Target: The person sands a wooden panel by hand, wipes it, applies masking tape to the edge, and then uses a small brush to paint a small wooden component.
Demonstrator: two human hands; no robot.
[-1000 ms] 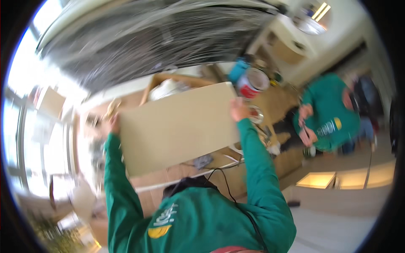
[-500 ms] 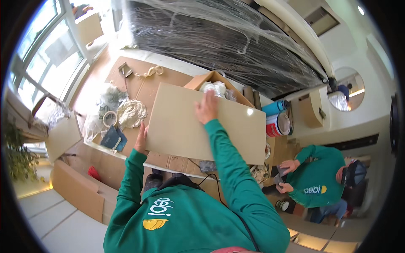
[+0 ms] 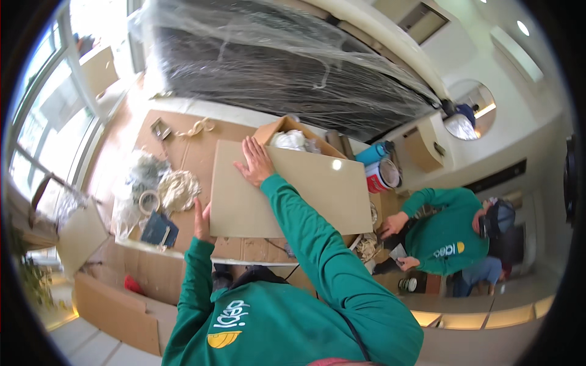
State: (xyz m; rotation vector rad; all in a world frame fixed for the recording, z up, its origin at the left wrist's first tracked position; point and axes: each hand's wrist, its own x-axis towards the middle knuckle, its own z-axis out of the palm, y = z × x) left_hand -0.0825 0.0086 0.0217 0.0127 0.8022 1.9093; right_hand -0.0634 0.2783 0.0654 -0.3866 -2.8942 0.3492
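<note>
Panel, beige and rectangular [image 3: 323,189], took centre frame, and both hands were on the left part of it! Right hand [image 3: 255,163] lay flat across its upper-left corner area, fingers fanned, palm down, gripping nothing. Left hand [image 3: 202,221] stood against the panel's left edge, lower down, fingers pointing up the frame; whether it pinched that edge, you couldn't tell. So the board stretched away rightward from both, its right end free of either hand, the right forearm crossing its lower middle. Just above its top edge sat an open carton [image 3: 265,133] with a white bundle [image 3: 290,140] inside, and off its upper-right corner, a blue bottle [image 3: 372,152] and a red-and-white bucket [image 3: 383,175]. Left of the left hand, what a cluster: cream cloth [image 3: 179,190], tape roll [image 3: 149,202], dark blue piece [image 3: 160,230]. And at right of frame, a co-worker in green [image 3: 442,229] leaned in!
</note>
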